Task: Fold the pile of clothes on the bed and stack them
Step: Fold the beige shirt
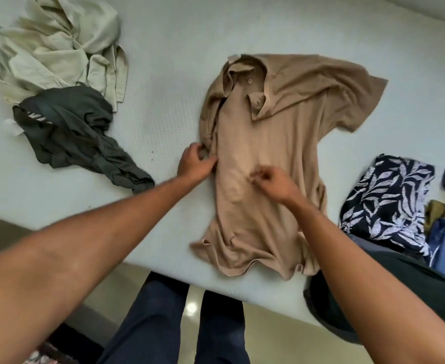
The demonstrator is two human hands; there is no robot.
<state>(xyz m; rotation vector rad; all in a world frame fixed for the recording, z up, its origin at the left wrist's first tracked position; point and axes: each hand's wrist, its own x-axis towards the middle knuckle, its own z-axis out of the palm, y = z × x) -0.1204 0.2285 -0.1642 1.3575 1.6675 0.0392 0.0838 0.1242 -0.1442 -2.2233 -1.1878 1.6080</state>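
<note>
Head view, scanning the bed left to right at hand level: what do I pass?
Dark green garment → left hand → tan polo shirt → floral print garment. The cream shirt overlaps the green one, so it is left out.

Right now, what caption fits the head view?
Left hand and right hand pinch a tan polo shirt on the white bed.

Soft even light, edges bent wide-angle, hands (197,164) seemingly motion-blurred, glare on floor (191,307).

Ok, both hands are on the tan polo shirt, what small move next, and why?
Likely tug the tan polo shirt taut and flat: the left hand pinches its bunched side edge, the right hand pinches its wrinkled middle, hem rumpled.
</note>
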